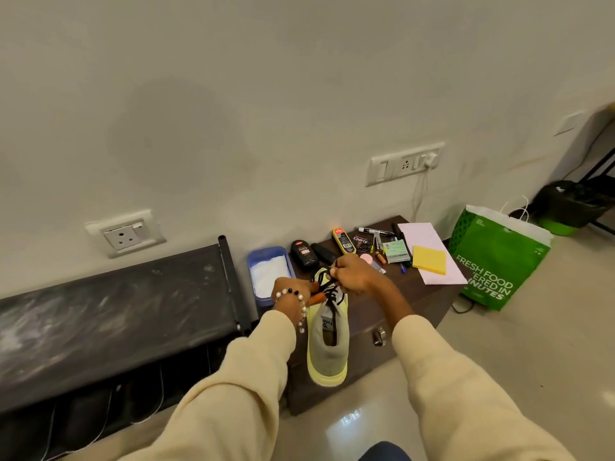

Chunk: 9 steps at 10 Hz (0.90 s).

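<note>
Now | I see right hand [352, 274] pinching black lace [327, 285] | left hand [293, 296] seemingly gripping it too | shoe [327, 347] on cabinet [409, 294]

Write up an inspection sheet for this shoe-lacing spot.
Surface: dark brown cabinet, shoe and supplies on top.
Job's things: pale yellow shoe, toe toward the wall; black laces.
Clutter: blue tub of white powder, polish bottles, marker, yellow sticky notes, pink paper.
Hands: left hand and right hand both grip the laces.
Cables: white cable hangs from the wall charger.
Surroundings: black bench, green bag, wall socket.
</note>
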Motion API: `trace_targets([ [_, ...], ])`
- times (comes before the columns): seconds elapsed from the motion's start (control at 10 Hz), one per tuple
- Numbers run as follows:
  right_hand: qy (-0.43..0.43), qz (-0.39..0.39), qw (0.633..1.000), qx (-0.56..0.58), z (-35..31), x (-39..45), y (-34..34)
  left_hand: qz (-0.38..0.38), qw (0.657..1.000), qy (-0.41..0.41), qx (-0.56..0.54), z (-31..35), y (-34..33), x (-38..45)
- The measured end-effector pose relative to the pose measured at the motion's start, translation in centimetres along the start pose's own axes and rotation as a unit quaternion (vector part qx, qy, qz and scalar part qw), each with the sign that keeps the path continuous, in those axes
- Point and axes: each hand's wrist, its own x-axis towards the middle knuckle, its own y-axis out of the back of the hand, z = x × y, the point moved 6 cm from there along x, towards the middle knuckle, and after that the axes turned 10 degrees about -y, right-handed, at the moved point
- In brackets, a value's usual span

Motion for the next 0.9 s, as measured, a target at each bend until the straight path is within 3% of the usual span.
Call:
trace_targets([
  [0.2,-0.004,-0.024,1.0,-0.012,0.4,0.3,0.4,0.018,0.999,-0.041,0.027,-2.5,-1.7,0.8],
  [0.4,-0.014,-0.038,0.999,-0.007,0.2,1.1,0.6,-0.1,0.995,-0.018,-0.018,-3.1,-3.7,1.4],
  [0.6,-0.044,-0.044,0.984,0.165,1.0,1.9,0.0,-0.138,0.99,-0.012,-0.024,-3.1,-3.8,2.3],
  [0.8,-0.118,0.006,0.883,0.453,4.6,1.8,-2.1,0.032,0.994,0.03,-0.098,-4.7,-2.9,2.6],
  [0.9,-0.139,0.059,0.839,0.523,6.1,0.8,-4.4,0.053,0.989,0.073,-0.115,-6.2,-2.7,1.6],
])
